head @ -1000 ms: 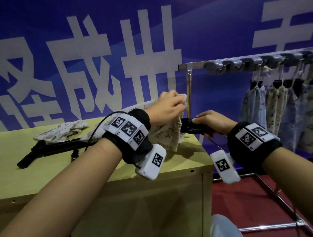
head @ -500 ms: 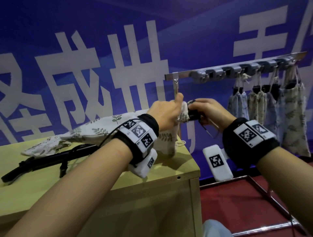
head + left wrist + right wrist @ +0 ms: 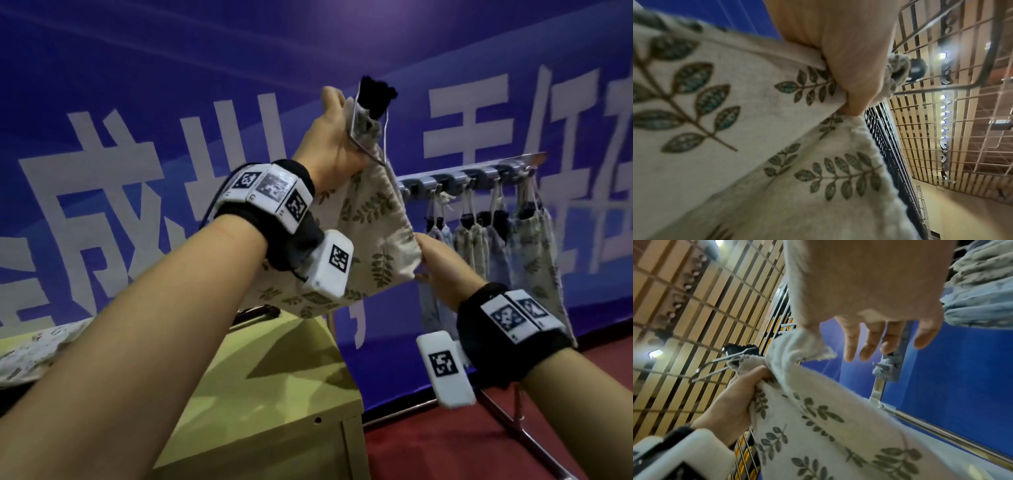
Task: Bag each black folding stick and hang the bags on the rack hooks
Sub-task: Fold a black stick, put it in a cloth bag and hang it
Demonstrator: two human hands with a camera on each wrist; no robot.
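A cream leaf-print drawstring bag (image 3: pixel 370 222) hangs in the air above the table's right end. My left hand (image 3: pixel 334 137) is raised high and grips the bag's gathered neck. The black folding stick (image 3: pixel 376 99) pokes its end out of the bag's mouth, with a thin wire loop (image 3: pixel 368 150) beside it. My right hand (image 3: pixel 426 251) is lower and pinches the bag's bottom corner, pulling it sideways. In the right wrist view that corner (image 3: pixel 805 344) sits at the thumb side while the fingers (image 3: pixel 869 347) stay straight. The left wrist view shows my left hand (image 3: pixel 849 65) closed on the cloth.
The metal rack rail with hooks (image 3: pixel 462 174) runs to the right behind the bag, and several filled bags (image 3: pixel 496 250) hang from it. The yellow table (image 3: pixel 274 377) is below, with another bag (image 3: pixel 27 349) at its left and a black stick (image 3: pixel 255 313) partly hidden.
The bag with the stick has been lifted off the table edge. My left hand rose high with the neck. My right hand left the stick's end and took the bottom corner.
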